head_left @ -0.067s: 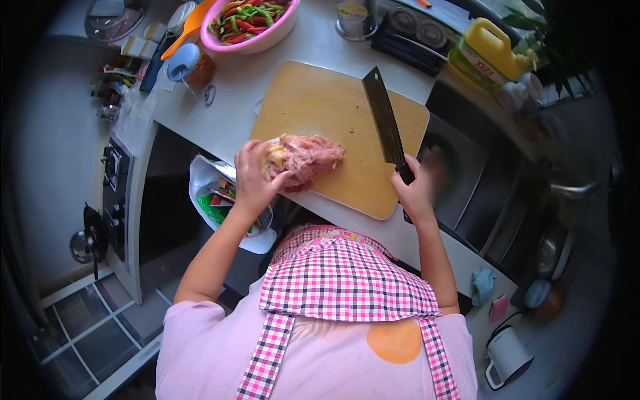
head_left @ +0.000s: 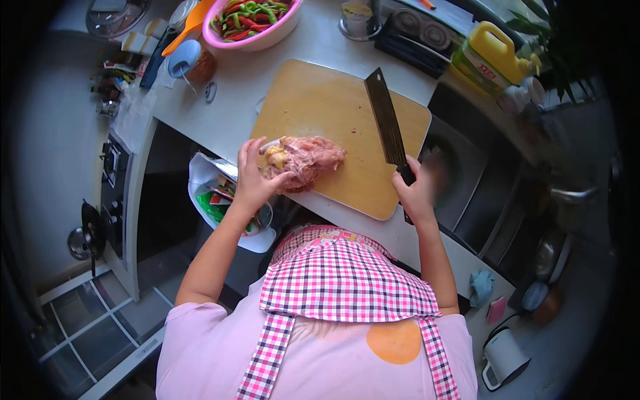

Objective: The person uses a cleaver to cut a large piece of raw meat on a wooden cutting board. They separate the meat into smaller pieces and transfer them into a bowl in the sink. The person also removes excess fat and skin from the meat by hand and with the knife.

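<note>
A lump of raw chicken (head_left: 312,159), pink with pale yellow fat at its left end, lies on the near left part of a wooden cutting board (head_left: 320,93). My left hand (head_left: 255,179) grips that left end, thumb on the near side and fingers on the far side. In my right hand (head_left: 416,190) is the black handle of a cleaver (head_left: 385,119). Its broad dark blade points away from me over the right part of the board, apart from the meat. Small meat scraps dot the board.
Beyond the board stand a pink bowl (head_left: 257,44) of red and green peppers, a blue-lidded jar (head_left: 191,61) and a yellow oil jug (head_left: 490,57). A sink (head_left: 460,167) lies to the right. Below the counter edge at left hangs a white waste bin (head_left: 259,241) with rubbish.
</note>
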{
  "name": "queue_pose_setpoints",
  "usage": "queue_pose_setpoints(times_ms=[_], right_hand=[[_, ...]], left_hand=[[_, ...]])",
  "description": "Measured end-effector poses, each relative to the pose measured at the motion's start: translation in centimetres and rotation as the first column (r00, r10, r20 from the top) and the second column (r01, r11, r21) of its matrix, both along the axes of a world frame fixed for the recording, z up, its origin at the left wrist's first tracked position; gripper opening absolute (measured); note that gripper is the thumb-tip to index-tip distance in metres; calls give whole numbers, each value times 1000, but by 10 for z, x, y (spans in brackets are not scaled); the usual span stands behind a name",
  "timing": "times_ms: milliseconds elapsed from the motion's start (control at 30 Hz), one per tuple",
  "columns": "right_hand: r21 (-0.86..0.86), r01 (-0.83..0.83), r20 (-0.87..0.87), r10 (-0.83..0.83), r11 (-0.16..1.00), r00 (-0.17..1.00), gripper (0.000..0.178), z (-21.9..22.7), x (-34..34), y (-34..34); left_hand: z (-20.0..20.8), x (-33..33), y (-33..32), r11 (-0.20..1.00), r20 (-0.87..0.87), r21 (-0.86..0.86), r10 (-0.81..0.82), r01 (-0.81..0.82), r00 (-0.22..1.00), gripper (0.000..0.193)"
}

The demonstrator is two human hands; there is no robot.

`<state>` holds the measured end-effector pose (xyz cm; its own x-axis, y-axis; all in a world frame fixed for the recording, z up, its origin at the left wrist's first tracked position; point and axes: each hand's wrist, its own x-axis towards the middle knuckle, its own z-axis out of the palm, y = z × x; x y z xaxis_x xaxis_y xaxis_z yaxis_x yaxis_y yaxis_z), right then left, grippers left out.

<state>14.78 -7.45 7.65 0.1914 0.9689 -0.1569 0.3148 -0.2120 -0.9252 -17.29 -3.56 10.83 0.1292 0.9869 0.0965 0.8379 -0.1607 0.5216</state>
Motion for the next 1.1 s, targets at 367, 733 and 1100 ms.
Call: queue_pose_setpoints(times_ms=[367, 733, 1100], right_hand=[[-148, -28, -155, 5, 989, 988, 28, -3, -11, 4], [-238, 20, -121, -50, 971, 991, 24, 38, -15, 6], [-427, 30, -238, -145, 904, 960, 19, 58, -17, -5]], left_hand=[[-56, 35, 15, 761, 601, -644, 567, -79, 564, 63], [-36, 81, 47, 986, 309, -45, -137, 158, 941, 73], [-71, 78, 42, 926, 615, -319, 40, 202, 788, 67]])
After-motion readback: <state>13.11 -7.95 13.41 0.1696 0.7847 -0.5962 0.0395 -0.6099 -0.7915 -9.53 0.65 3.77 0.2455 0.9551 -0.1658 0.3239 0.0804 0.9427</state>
